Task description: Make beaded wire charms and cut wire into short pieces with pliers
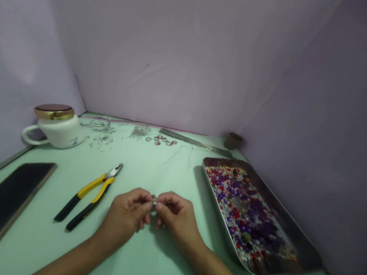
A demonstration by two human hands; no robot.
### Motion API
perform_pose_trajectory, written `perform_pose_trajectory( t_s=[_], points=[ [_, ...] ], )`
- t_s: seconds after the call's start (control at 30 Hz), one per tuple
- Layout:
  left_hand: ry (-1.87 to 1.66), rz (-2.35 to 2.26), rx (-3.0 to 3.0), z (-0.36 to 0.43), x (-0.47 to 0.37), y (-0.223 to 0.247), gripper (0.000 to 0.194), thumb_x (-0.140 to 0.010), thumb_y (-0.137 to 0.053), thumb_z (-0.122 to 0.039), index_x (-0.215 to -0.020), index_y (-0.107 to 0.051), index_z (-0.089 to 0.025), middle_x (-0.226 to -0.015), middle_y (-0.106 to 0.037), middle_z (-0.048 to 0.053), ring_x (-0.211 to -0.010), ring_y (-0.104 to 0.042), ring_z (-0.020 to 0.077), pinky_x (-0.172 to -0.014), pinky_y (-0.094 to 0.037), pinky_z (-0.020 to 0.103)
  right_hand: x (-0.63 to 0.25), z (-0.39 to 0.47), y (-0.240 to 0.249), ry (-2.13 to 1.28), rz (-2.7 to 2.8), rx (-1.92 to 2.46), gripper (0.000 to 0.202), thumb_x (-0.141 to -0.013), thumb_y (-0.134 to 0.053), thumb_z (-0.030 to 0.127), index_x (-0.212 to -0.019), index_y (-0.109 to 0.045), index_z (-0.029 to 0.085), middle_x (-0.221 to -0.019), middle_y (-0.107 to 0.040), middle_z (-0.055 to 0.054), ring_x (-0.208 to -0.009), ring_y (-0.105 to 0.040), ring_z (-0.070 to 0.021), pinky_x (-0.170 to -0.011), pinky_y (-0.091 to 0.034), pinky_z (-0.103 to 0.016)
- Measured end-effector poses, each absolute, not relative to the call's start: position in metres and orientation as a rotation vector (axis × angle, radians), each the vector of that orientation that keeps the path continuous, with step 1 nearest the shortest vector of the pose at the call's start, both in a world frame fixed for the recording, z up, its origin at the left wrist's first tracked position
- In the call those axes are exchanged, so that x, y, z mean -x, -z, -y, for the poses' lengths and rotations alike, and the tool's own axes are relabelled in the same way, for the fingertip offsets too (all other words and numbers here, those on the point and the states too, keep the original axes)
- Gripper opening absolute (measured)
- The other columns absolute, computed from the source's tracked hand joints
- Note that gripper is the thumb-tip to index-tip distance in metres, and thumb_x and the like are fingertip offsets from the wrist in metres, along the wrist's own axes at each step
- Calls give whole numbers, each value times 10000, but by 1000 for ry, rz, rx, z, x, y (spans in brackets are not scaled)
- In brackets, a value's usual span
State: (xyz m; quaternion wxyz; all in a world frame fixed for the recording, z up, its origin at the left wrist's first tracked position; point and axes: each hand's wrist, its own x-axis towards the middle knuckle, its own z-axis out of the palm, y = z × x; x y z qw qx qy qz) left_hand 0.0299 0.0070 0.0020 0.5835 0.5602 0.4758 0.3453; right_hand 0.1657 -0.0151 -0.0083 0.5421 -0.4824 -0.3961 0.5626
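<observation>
While your left hand (pixel 128 215) and right hand (pixel 179 219) meet to the left of the tray (pixel 304 251), each closed to a fingertip pinch, they share hold of one small bead piece (pixel 154 199). Its visible end points away from you; too little shows to tell its long axis. The tray holds loose beads (pixel 250 214), mainly purple, with red, white and gold among them. Just past the tray's far end stands a brown cup (pixel 232 141), its inside hidden, with wires (pixel 196 142) lying near. Farther left of the tray, a chain (pixel 158 143) shows red beads beside wire scraps (pixel 141 131). Well left of the tray lie your pliers (pixel 92 186), then a phone (pixel 9 202), with a lidded white mug (pixel 63 132) beyond. Under the tray spreads a pale green table (pixel 143 266); lilac walls (pixel 185 59) rise behind and on both sides of it.
</observation>
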Motion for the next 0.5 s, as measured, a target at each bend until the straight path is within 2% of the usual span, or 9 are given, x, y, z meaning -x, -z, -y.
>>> perform_pose_trajectory(
  t_s=[0.23,0.33,0.5],
  points=[
    [-890,-981,-1595,-5,-27,-4,135,-750,-512,-234,-651,-549,-149,-555,-524,-18,-468,-474,91,-451,-389,208,-165,19,11,-1173,1088,1037,35,-687,-623,192,-663,-626,166,-734,-545,-2,-436,-486,-64,-422,-386,-218],
    [-911,-940,-1499,-6,-25,-4,106,-741,-536,-237,-689,-560,-148,-604,-545,-7,-500,-498,99,-471,-401,216,-166,20,13,-1021,1205,1042,92,-720,-572,137,-687,-642,186,-781,-555,-16,-487,-494,-80,-462,-409,-233],
    [-835,-928,-1370,-10,-24,-2,159,-744,-566,-298,-755,-560,-140,-564,-559,-11,-486,-490,96,-472,-389,214,-167,21,13,-741,1383,1054,176,-740,-535,92,-743,-672,204,-817,-562,-48,-727,-554,-159,-589,-437,-269]
  ],
)
